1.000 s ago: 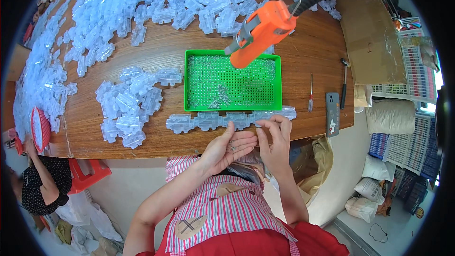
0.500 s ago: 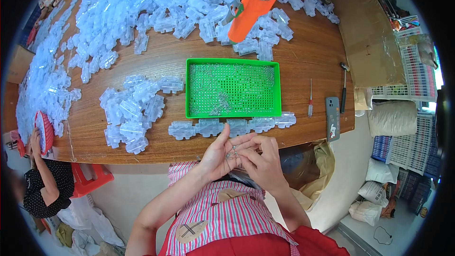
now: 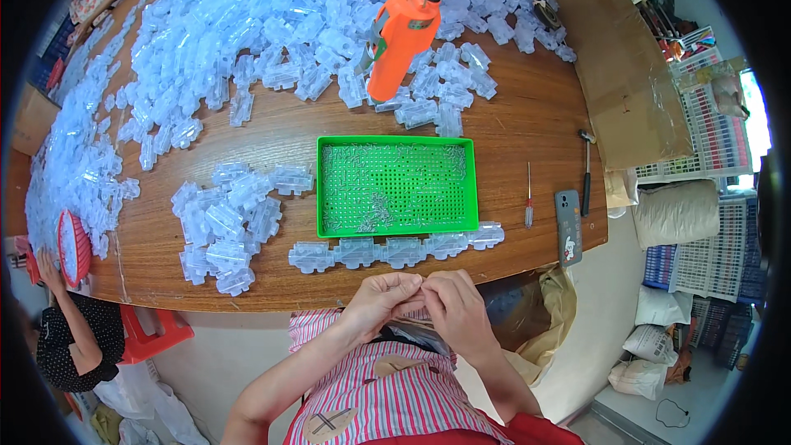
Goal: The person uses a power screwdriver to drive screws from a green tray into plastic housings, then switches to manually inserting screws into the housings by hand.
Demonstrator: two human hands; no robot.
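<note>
My left hand (image 3: 384, 300) is closed, fingers curled in and thumb pressed to them, just off the table's front edge. Small metal screws lay in its palm a moment ago; the fingers now hide them. Meeting it at the fingertips, my right hand (image 3: 458, 306) is pinched, and what sits between its fingers is too small to make out. Beyond the hands, a row of clear plastic housings (image 3: 403, 252) lies along the table edge. Behind the row stands a green perforated tray (image 3: 479, 198) with many small metal screws (image 3: 377, 213) scattered in it.
An orange power screwdriver (image 3: 399, 45) hangs above the table on a black coiled cord. Clear plastic parts (image 3: 239, 222) are heaped at left, with a huge pile behind. At right lie a screwdriver (image 3: 529, 206), a hammer (image 3: 587, 177) and a grey phone (image 3: 568, 231). Someone works at far left.
My open left palm has closed, covering the screws. The right hand has stayed against it, its fingers now pinched at the left fingertips. The whole view has shifted slightly.
</note>
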